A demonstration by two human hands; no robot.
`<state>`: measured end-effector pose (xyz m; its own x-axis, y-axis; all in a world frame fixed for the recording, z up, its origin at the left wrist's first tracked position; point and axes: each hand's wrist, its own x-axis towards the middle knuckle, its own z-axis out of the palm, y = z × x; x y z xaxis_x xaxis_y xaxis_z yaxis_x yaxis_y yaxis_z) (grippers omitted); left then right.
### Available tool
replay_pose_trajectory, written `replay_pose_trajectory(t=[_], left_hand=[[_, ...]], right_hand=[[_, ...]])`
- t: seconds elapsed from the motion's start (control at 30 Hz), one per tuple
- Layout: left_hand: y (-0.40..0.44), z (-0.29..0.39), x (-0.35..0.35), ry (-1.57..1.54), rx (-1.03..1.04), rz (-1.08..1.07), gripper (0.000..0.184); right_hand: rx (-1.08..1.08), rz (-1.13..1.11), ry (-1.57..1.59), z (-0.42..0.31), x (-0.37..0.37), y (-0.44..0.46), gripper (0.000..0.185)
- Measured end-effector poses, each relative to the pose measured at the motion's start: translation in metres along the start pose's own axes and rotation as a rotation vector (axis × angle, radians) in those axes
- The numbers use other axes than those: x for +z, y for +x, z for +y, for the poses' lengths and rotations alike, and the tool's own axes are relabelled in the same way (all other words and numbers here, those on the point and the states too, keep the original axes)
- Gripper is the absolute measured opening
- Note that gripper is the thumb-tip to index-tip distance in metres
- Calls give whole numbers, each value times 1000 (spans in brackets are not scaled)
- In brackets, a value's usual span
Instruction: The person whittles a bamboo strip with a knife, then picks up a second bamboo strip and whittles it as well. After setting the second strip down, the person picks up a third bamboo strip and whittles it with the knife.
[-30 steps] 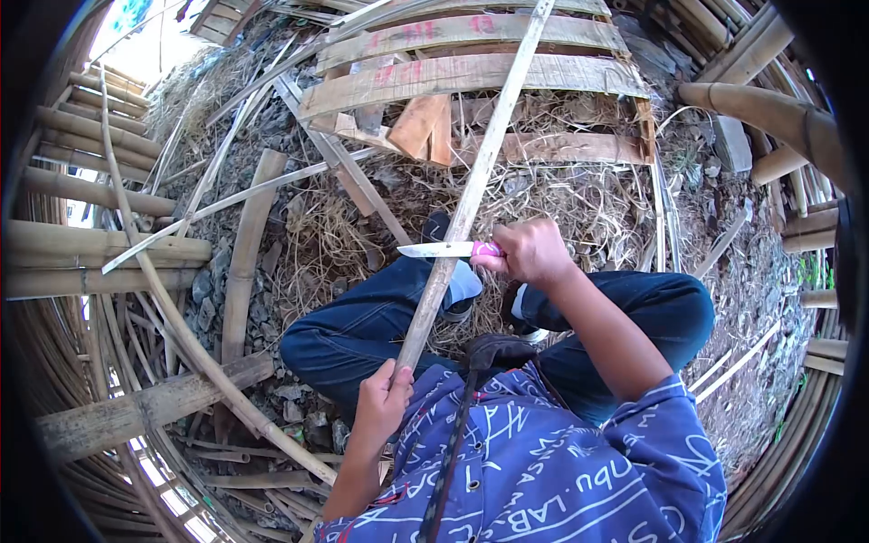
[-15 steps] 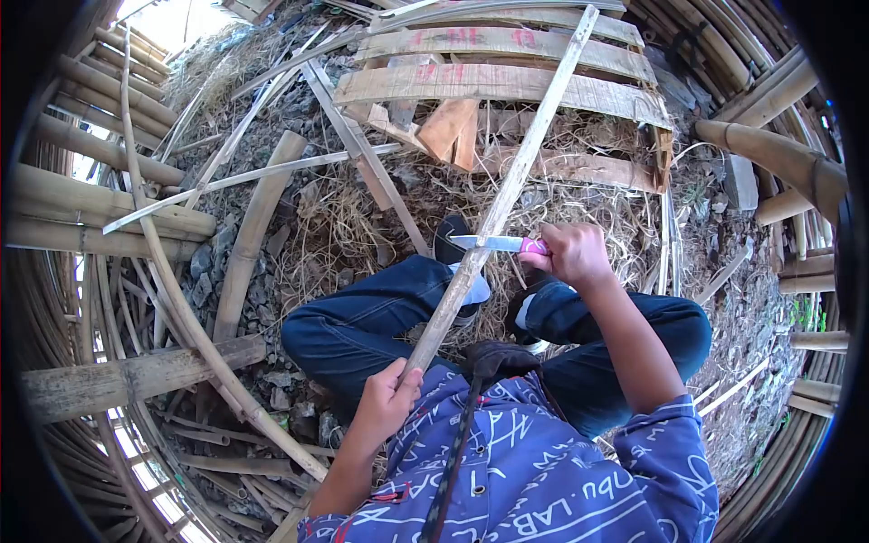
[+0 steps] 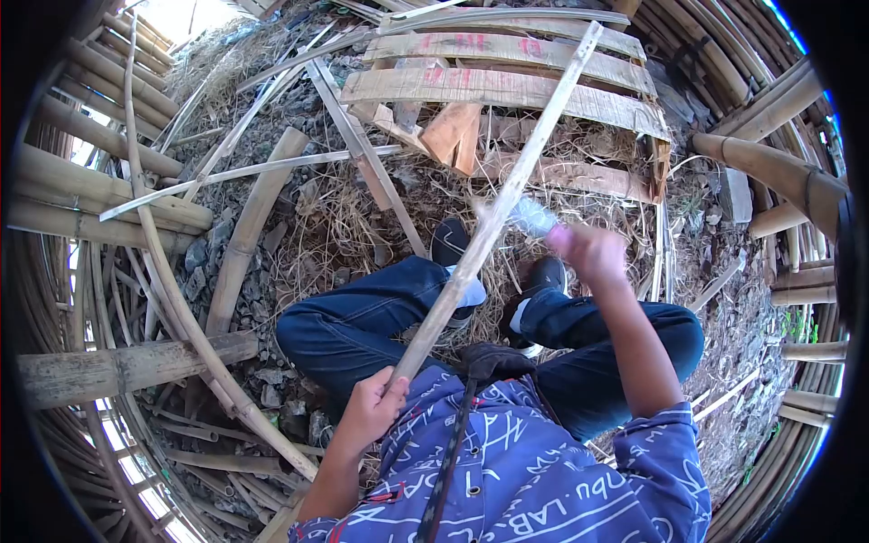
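Across 1 strip (image 3: pixel 514 185) sits, seemingly, 1 knife (image 3: pixel 536 219).

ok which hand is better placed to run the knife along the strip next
Probably the right hand: it holds the knife, blade blurred at the strip, while the left hand grips the strip's near end.

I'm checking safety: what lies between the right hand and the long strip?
The head view shows the blurred knife blade between the right hand and the long strip; whether it touches the strip is unclear.
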<state>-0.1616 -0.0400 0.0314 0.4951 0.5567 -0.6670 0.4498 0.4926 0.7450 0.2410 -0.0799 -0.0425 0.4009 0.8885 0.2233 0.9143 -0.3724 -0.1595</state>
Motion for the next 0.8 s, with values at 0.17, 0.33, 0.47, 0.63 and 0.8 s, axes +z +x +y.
replay_pose_trajectory(t=[0.17, 0.33, 0.47, 0.63, 0.8], left_hand=[[-18, -5, -26, 1, -95, 56, 20], [-3, 2, -12, 18, -33, 41, 19], [9, 6, -1, 77, -12, 33, 20], [16, -11, 13, 104, 71, 49, 21], [13, -18, 19, 92, 93, 37, 22]], right_hand=[[293, 45, 18, 42, -37, -4, 50], [37, 79, 330, -48, -38, -15, 37], [-120, 19, 351, -100, -26, -15, 45], [-110, -31, 224, -94, 7, -6, 51], [228, 1, 122, -19, 17, 30, 52]])
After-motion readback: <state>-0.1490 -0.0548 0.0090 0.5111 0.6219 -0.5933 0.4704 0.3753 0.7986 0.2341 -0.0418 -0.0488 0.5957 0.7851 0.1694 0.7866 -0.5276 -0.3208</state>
